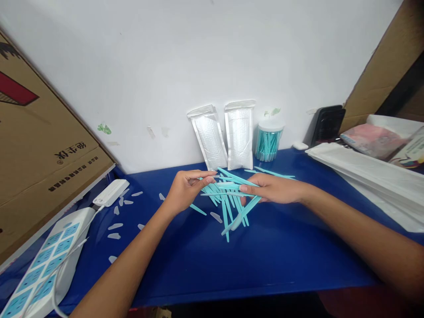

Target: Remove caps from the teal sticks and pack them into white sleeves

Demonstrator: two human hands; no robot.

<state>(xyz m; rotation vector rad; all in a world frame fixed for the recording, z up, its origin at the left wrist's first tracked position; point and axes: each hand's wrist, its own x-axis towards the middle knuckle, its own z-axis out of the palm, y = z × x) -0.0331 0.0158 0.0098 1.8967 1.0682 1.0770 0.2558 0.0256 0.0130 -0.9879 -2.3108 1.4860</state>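
Observation:
Over a loose pile of turquoise eyebrow razors (pixel 226 216), both of my hands are at work near the middle of the blue table. My left hand (pixel 187 187) pinches a thin, pale piece (pixel 217 176) that looks like a clear razor cap; the fingers partly cover it. Several turquoise razors (pixel 247 212) fan out from my right hand (pixel 270 187), which is closed around them with the thumb on top. A clear cap (pixel 216 217) lies just left of the pile. More clear caps (pixel 114 236) are scattered to the left of my left forearm.
Two silvery padded pouches (pixel 240 134) lean against the white wall beside a lidded jar (pixel 269 141) of turquoise razors. A white power strip (pixel 71 216) with cables runs along the left, by a cardboard box (pixel 43 154). White packaging sheets (pixel 371 172) are stacked on the right.

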